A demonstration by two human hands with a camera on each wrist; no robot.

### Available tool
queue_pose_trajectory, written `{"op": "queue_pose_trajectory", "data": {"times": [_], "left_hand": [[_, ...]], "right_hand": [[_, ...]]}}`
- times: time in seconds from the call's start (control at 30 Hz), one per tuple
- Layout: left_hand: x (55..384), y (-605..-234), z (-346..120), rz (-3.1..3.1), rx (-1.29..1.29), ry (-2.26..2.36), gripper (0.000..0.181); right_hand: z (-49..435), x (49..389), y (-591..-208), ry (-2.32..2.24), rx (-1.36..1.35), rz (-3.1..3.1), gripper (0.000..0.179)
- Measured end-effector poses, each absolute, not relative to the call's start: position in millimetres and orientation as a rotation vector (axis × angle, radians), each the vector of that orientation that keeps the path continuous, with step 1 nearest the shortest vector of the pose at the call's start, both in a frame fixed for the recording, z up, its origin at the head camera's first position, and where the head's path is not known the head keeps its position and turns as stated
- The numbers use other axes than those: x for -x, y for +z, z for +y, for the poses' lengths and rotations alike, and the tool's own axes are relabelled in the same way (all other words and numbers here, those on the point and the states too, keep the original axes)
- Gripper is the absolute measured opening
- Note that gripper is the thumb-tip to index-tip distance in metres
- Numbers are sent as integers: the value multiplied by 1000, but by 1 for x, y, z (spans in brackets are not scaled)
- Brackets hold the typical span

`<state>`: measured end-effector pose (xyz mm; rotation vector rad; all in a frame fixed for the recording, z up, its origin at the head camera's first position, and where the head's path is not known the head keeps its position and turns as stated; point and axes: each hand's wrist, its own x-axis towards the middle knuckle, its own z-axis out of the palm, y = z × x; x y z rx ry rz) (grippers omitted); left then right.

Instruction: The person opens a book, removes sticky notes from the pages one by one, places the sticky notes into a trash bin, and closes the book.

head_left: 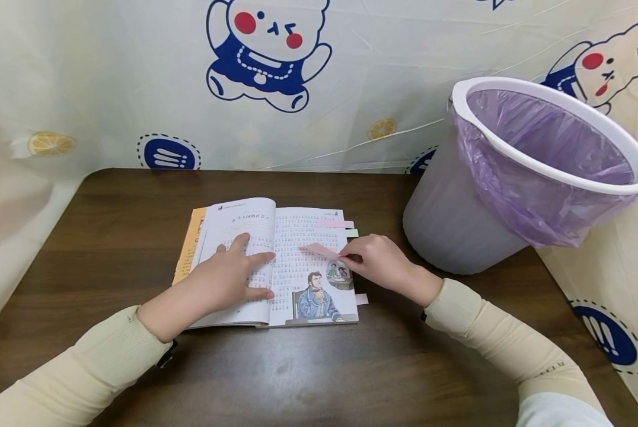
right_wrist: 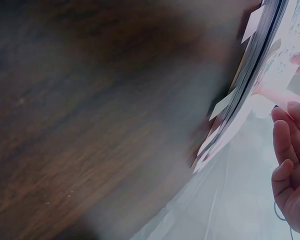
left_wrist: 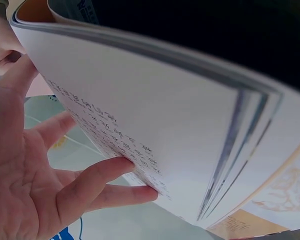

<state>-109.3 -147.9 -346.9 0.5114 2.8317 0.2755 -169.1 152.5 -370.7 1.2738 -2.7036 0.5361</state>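
Observation:
An open book lies on the brown table, its right page printed with text and a picture of a seated person. My left hand rests spread on the left page, with fingertips reaching the gutter; the left wrist view shows its fingers straight against the paper. Between thumb and fingers, my right hand pinches a pink sticky note over the right page. Other sticky tabs stick out from the right edge: a pink one and a green one near the top, another pink one lower down.
A grey trash bin with a white rim and purple bag stands at the table's right rear, close beyond my right hand. Behind the table hangs a pale curtain with cartoon bears. The book's orange cover shows at left.

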Motion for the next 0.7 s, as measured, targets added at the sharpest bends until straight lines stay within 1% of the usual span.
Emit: {"op": "queue_pose_trajectory", "data": {"times": [0.23,0.6,0.7], "left_hand": [[109,-349,-149,2845,-520,286,73],[109,-347,-150,2831,-514,295,74],[109,-349,-151,2824,-510,297,75]], "right_hand": [[155,170,-371,579,-1216,-2737,15],[161,172,-373,666,-1168,-2709,6],[163,173,-374,681,-1154,-2714,8]]}}
